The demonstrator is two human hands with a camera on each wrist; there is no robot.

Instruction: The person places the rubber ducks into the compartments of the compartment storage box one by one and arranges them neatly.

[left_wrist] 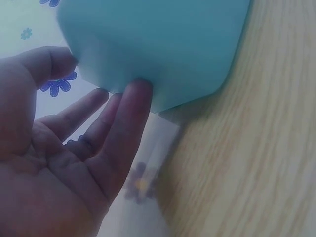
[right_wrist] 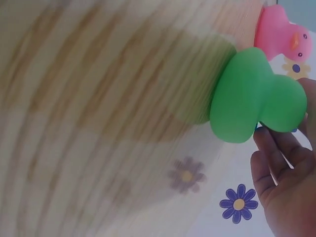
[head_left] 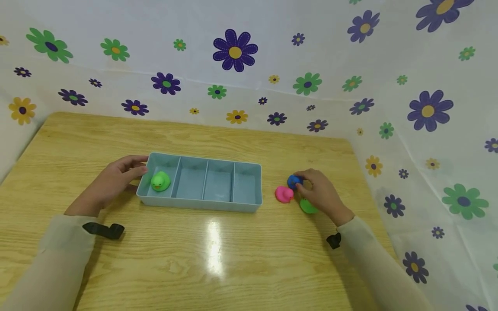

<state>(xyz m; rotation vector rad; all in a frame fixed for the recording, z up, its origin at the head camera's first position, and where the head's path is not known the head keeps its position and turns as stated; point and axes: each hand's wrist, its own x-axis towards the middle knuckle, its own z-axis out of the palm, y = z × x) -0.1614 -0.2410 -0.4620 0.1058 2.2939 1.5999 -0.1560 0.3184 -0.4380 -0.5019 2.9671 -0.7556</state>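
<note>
A pale blue tray (head_left: pixel 218 205) with several compartments sits on the table, a green rubber duck (head_left: pixel 160 181) in its leftmost one. My left hand (head_left: pixel 116 177) touches the tray's left end; the left wrist view shows fairly straight fingertips against the outer wall (left_wrist: pixel 163 49). Right of the tray, my right hand (head_left: pixel 319 190) pinches a blue rubber duck (head_left: pixel 294 181) between thumb and fingers. The blue duck is mostly hidden in the right wrist view. Beside it lie a pink rubber duck (head_left: pixel 284 194) and a second green duck (right_wrist: pixel 242 98), partly under the hand in the head view.
The wooden table (head_left: pixel 163 259) ends at a white flower-print sheet (head_left: pixel 264 60) behind and on the right. Black wrist straps (head_left: pixel 103 230) sit at both sleeves. The tray's other compartments (head_left: pixel 219 183) stand between the left compartment and the loose ducks.
</note>
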